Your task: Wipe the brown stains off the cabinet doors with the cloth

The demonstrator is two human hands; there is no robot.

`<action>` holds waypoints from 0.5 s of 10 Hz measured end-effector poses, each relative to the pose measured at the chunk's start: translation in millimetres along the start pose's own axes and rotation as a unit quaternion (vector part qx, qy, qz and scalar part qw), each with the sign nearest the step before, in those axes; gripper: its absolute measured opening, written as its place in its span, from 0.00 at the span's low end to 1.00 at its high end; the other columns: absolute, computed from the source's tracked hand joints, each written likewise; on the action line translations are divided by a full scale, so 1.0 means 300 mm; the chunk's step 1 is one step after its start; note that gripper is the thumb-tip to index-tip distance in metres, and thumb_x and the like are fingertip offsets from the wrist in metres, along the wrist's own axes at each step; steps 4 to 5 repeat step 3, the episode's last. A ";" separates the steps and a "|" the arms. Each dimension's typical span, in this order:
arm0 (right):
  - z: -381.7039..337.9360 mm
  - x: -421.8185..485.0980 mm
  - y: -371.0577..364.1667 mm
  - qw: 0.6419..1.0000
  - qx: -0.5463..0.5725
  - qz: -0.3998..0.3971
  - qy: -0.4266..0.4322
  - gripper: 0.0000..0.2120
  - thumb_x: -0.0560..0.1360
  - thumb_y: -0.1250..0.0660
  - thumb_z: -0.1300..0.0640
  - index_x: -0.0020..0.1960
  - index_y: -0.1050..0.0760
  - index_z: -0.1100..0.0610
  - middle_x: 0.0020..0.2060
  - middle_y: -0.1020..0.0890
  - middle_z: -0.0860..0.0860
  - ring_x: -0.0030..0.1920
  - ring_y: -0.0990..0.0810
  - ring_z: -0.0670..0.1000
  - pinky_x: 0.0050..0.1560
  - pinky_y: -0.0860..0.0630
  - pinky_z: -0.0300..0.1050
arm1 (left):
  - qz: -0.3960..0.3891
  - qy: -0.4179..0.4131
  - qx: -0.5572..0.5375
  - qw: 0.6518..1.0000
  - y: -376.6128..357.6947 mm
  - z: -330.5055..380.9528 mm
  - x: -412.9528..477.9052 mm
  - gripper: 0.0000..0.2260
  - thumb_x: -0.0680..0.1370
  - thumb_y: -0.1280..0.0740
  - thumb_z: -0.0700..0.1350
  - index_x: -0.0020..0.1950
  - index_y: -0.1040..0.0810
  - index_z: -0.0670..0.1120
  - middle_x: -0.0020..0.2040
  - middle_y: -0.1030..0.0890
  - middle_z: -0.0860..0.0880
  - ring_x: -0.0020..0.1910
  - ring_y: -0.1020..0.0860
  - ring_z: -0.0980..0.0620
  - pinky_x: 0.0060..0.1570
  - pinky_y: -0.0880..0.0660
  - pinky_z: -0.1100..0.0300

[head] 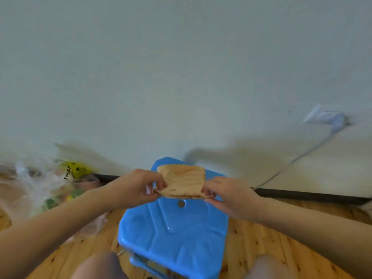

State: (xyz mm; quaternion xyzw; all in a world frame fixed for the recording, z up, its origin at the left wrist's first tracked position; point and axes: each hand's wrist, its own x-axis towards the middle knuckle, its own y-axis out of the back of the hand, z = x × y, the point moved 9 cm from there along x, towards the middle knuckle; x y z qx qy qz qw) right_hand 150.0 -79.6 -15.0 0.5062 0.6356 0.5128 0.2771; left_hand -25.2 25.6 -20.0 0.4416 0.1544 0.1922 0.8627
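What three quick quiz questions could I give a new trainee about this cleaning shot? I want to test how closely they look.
1. True or false: the cloth lies flat on the blue stool.
2. Which hands grip the cloth? A. left only B. right only C. both
3. What lies on the floor left of the stool?

Key:
1. False; it is held up above the stool.
2. C; the left hand and right hand each pinch a side.
3. Plastic bags.
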 end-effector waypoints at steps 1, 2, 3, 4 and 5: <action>-0.064 -0.051 -0.050 0.995 -0.047 -0.062 0.062 0.05 0.77 0.37 0.48 0.48 0.30 0.49 0.45 0.23 0.43 0.44 0.21 0.46 0.36 0.25 0.41 | -0.096 -0.018 0.068 0.993 -0.081 0.039 -0.014 0.07 0.75 0.31 0.52 0.52 0.22 0.54 0.52 0.22 0.61 0.38 0.24 0.65 0.44 0.25 0.62; -0.075 -0.080 -0.116 0.980 -0.038 -0.178 0.079 0.10 0.80 0.36 0.44 0.50 0.27 0.50 0.53 0.25 0.45 0.46 0.23 0.47 0.42 0.27 0.40 | -0.168 -0.006 0.118 0.979 -0.133 0.069 -0.016 0.12 0.75 0.33 0.63 0.50 0.22 0.57 0.55 0.24 0.61 0.38 0.27 0.68 0.47 0.25 0.59; -0.081 -0.067 -0.106 0.981 0.003 -0.185 0.063 0.15 0.82 0.42 0.41 0.51 0.25 0.51 0.54 0.27 0.43 0.44 0.23 0.47 0.44 0.22 0.47 | -0.142 0.024 0.096 0.985 -0.105 0.084 0.019 0.12 0.78 0.36 0.65 0.49 0.20 0.58 0.42 0.22 0.60 0.40 0.26 0.67 0.45 0.28 0.64; -0.081 -0.067 -0.106 0.981 0.003 -0.185 0.063 0.15 0.82 0.42 0.41 0.51 0.25 0.51 0.54 0.27 0.43 0.44 0.23 0.47 0.44 0.22 0.47 | -0.142 0.024 0.096 0.985 -0.105 0.084 0.019 0.12 0.78 0.36 0.65 0.49 0.20 0.58 0.42 0.22 0.60 0.40 0.26 0.67 0.45 0.28 0.64; -0.081 -0.067 -0.106 0.981 0.003 -0.185 0.063 0.15 0.82 0.42 0.41 0.51 0.25 0.51 0.54 0.27 0.43 0.44 0.23 0.47 0.44 0.22 0.47 | -0.142 0.024 0.096 0.985 -0.105 0.084 0.019 0.12 0.78 0.36 0.65 0.49 0.20 0.58 0.42 0.22 0.60 0.40 0.26 0.67 0.45 0.28 0.64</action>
